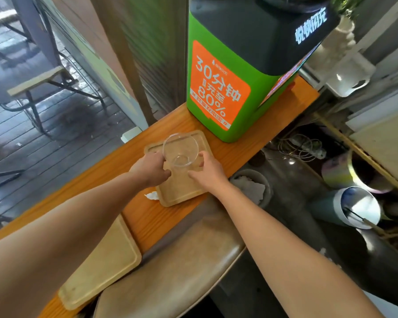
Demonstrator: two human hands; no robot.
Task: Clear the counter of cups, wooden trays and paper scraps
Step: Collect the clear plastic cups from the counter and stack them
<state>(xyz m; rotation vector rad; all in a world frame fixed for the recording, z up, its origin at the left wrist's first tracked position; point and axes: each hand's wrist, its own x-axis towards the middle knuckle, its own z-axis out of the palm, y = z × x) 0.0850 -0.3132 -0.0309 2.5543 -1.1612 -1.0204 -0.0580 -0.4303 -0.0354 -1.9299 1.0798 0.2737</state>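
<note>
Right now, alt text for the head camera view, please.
The left hand grips a clear cup on a wooden tray on an orange counter; the right hand is open beside it. A paper scrap, second tray and green kiosk sit nearby.

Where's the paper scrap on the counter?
In the head view, the paper scrap lies on the counter at the near-left corner of the far wooden tray, close to the left hand.

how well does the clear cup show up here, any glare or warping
Head view: the clear cup is faint against the wooden tray, traced only by rim highlights; wide-angle distortion leans the green box; the deck outside is glary and soft.
</note>
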